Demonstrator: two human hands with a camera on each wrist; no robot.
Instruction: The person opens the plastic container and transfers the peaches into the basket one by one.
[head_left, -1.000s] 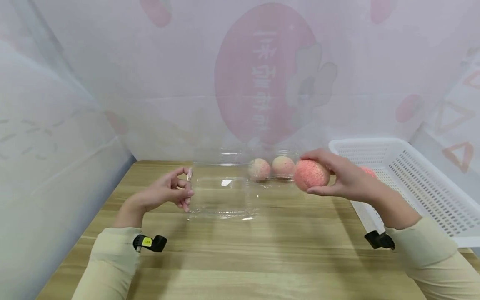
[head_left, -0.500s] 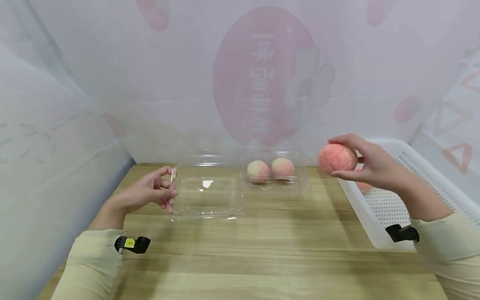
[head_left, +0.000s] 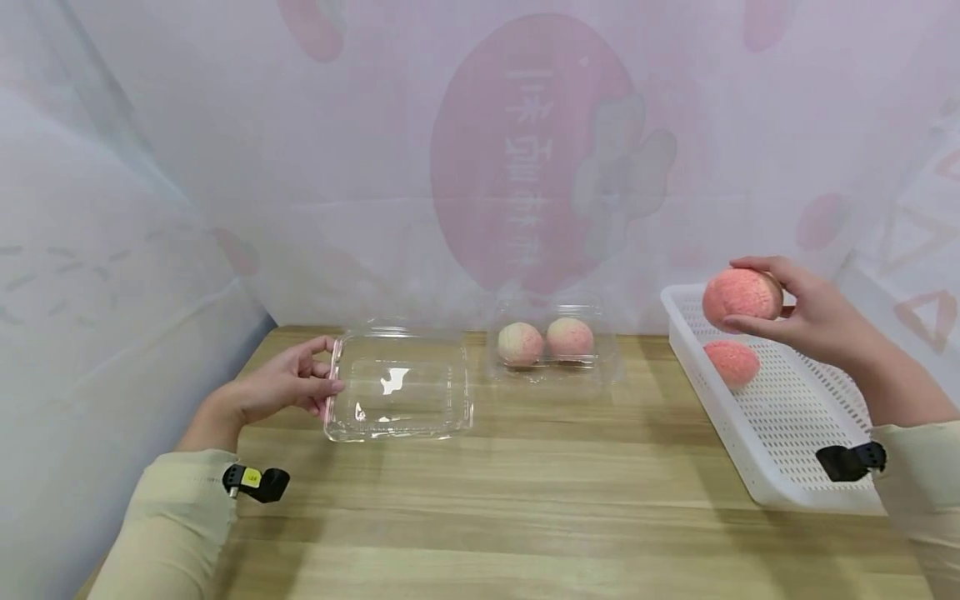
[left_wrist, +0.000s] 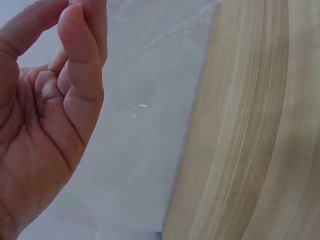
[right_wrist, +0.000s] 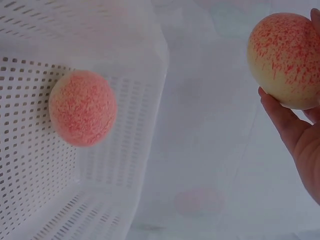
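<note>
Moved since a second ago: the clear box [head_left: 401, 392] lies farther left; the held peach [head_left: 742, 296] has gone right, away from the clear pack [head_left: 543, 379].
Left hand [head_left: 288, 385]: pinches the clear box by its left edge, presumably because a thin rim is easiest to grip.
Clear box: apart from the clear pack; whether it touches the table [head_left: 540, 500], I cannot tell.
Clear pack: holds a pale peach [head_left: 520, 344] beside a second peach [head_left: 570, 339], its walls likely stopping them rolling.
Held peach: raised by the white basket [head_left: 716, 417].
White basket: one pink peach [head_left: 731, 364] inside, probably kept there by the sides.
Right hand [head_left: 806, 310]: thumb and fingers curl round the held peach, suiting its roundness.
</note>
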